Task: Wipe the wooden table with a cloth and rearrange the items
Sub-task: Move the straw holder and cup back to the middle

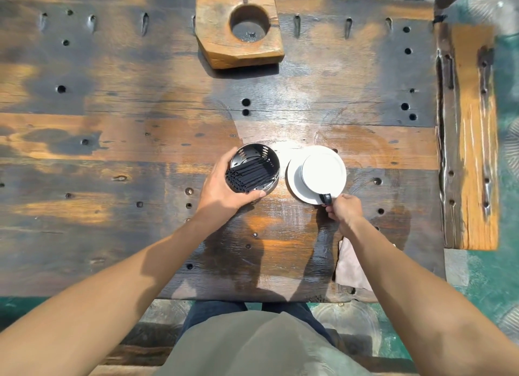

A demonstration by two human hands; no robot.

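On the dark, worn wooden table (126,128) stands a round metal canister (266,162) holding several black straws (247,176). My left hand (224,190) wraps around its near left side. Just right of it a white cup (323,173) sits on a white saucer (295,190). My right hand (344,209) pinches the cup's black handle (326,198) at the near edge. A beige cloth (351,266) lies on the table's near right edge, partly hidden under my right forearm.
A thick wooden block with a round hole (238,27) sits at the far middle of the table. A wooden bench or plank (471,139) runs along the right side. The tabletop has many small holes. Green floor shows beyond the edges.
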